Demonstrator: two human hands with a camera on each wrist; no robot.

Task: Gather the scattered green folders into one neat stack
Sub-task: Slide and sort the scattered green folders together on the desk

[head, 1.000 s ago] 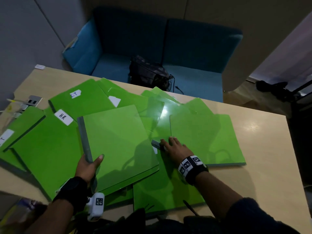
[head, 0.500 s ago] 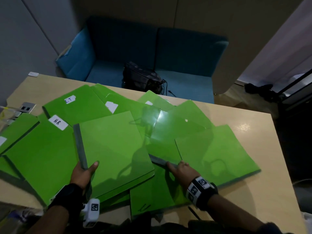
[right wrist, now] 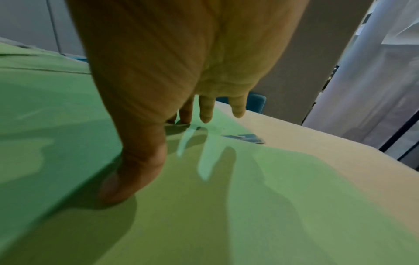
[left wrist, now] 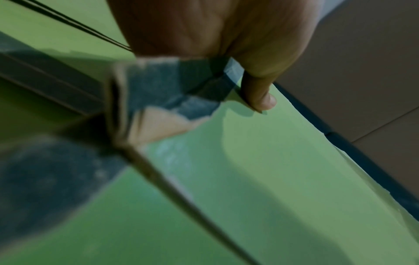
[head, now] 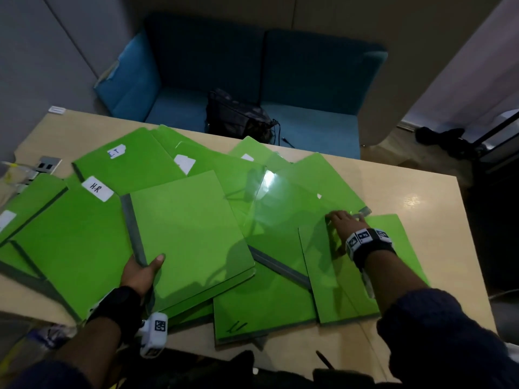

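— Wooden table, green folders scattered all over. Why pinch that one?
— Left hand grips the started stack by its spine to anchor it. Farther right, the right hand presses spread fingers on a loose folder, probably to drag it.

A white label on the large green folder at the left of the desk reads "H.R" in dark handwriting; a smaller white label on the green folder behind it reads "I.T", the first letter faint; other white labels on the folders show no legible writing; black-and-white square marker codes stand on the wristband of the right arm and on the white block at the left wrist, not readable as text.
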